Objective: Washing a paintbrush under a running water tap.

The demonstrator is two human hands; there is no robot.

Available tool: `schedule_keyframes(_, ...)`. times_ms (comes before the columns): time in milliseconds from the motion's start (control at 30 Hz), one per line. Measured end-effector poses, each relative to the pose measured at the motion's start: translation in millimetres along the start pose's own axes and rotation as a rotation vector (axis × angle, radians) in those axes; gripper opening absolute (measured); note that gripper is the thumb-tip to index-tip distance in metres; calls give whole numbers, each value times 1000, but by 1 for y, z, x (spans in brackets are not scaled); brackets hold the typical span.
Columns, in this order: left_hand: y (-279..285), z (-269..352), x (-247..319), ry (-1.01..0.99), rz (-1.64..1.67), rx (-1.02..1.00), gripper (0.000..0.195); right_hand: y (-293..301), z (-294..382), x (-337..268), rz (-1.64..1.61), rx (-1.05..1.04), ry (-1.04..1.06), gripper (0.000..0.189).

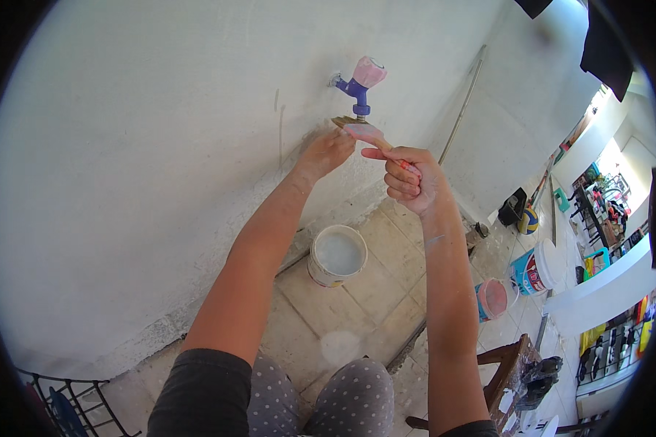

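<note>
A blue plastic faucet (359, 92) with a pink knob (369, 72) sticks out of the white wall (158, 136). My right hand (410, 177) grips the handle of a paintbrush (363, 131) stained pink, its dark bristles just below the faucet's spout. Beside the bristles, close to the wall, is my left hand (331, 150); its fingers are near the brush head, and whether they hold anything is not plain. Below both hands a white bucket (338, 257) of cloudy, whitish liquid stands on the tiled floor.
A small bucket with pink contents (492, 299) and a larger blue-and-white bucket (534, 267) stand at right. Nearer me is a wooden stool (505, 377) with a dark plastic bag. A metal rack (87, 401) is at lower left. A pole (462, 106) leans in the corner.
</note>
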State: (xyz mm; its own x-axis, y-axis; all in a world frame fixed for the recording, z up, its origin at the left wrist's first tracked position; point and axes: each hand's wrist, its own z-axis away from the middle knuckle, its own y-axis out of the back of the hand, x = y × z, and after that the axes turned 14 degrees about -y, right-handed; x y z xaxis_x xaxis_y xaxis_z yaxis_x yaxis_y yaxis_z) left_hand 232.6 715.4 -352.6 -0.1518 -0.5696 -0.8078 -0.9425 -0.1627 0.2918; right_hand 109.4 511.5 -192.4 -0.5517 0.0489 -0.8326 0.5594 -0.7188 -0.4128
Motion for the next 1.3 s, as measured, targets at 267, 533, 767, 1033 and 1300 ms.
schedule_keyframes(267,30,0,1,105,554,78,33,11,-5,2,-16,-22,-11,27)
schedule_keyframes(533,23,15,16,1172,1890,304,39,9,-5,10,51,-19,-5,29)
schedule_keyframes(767,45,-2,38,1479,2629,798,38,75,-58,109,46,107,-21,29)
schedule_keyframes(1033,34,5,66,1638,2066,498,21,68,-71,170,-166,103,-95,27)
schedule_keyframes(1300,38,-7,105,1674,2293,229,31,128,-98,249,421,757,299,23)
